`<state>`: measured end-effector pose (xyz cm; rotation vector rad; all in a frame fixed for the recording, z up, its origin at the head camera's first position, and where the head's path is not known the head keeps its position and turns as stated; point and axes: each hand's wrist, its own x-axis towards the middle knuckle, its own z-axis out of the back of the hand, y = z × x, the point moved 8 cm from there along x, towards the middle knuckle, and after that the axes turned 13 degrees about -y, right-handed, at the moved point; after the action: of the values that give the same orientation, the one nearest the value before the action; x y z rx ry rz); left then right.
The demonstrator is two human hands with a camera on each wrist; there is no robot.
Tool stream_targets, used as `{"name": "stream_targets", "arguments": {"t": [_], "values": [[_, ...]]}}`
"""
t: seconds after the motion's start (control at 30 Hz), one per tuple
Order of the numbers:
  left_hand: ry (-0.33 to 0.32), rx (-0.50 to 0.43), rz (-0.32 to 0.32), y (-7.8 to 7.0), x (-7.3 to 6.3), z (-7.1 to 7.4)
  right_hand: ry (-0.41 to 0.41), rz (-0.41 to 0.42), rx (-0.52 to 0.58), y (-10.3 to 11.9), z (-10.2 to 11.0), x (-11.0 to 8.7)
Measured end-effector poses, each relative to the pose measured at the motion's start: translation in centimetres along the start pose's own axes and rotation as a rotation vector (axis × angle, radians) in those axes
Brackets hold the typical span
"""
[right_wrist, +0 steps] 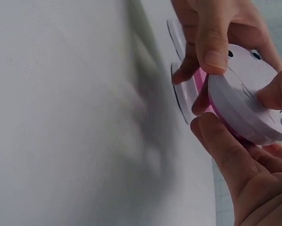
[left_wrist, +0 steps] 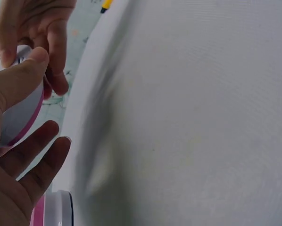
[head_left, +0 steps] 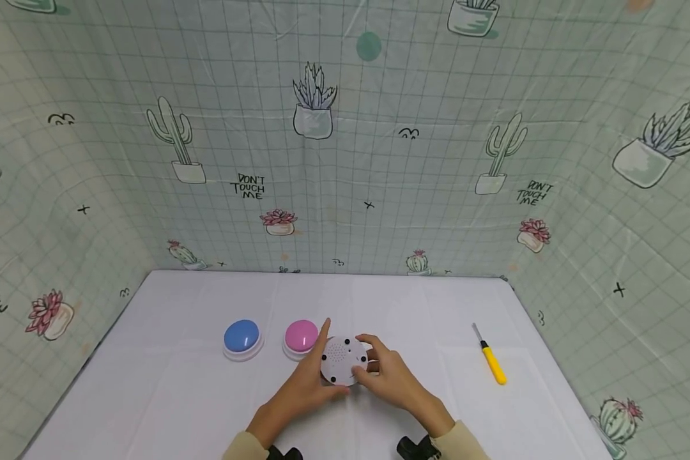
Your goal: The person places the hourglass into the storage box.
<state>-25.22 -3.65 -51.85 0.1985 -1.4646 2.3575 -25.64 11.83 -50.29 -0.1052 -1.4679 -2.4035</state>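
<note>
Both hands hold a round buzzer button (head_left: 340, 358) over the white table, its white underside with speaker holes and black feet facing up. A pink band shows round its lower side in the right wrist view. My left hand (head_left: 306, 385) grips it from the left, thumb at the near edge of the base and index finger stretched along the far side. From the right, my right hand (head_left: 395, 381) pinches it, thumb on the underside and fingers round the edge. Close beyond the left hand stands a pink buzzer button (head_left: 301, 337), with a blue buzzer button (head_left: 242, 337) left of it.
A screwdriver (head_left: 494, 365) with a yellow handle lies at the right of the white table (head_left: 167, 383). A grid-patterned cloth (head_left: 368, 153) with drawn cacti hangs behind and along both sides. Black wrist mounts (head_left: 417, 447) show at the lower edge.
</note>
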Motion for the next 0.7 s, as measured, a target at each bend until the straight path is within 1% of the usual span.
{"name": "stream_targets", "arguments": {"t": [0.07,0.17,0.3,0.4,0.47,0.57,0.7], "values": [[-0.003,-0.007,-0.013,-0.3,0.1,0.3,0.021,0.013,0.000,0.1,-0.3,-0.1],[0.005,-0.008,-0.017,-0.5,0.2,0.6,0.050,0.008,-0.006,0.1,-0.5,-0.1],[0.000,0.014,-0.025,-0.5,0.2,1.2,0.100,0.008,-0.038,0.1,-0.7,-0.2],[0.001,0.037,-0.050,-0.6,0.3,1.9,0.125,0.004,-0.054,0.0,-0.5,-0.2],[0.016,0.060,-0.061,-0.6,0.4,2.2,0.132,0.010,-0.052,-0.1,-0.4,-0.3],[0.060,0.079,-0.068,-0.6,0.4,2.2,0.137,0.039,-0.033,0.1,-0.3,-0.2],[0.103,0.047,-0.065,-0.7,0.3,2.0,0.147,0.089,-0.024,0.7,-0.5,-0.1]]}}
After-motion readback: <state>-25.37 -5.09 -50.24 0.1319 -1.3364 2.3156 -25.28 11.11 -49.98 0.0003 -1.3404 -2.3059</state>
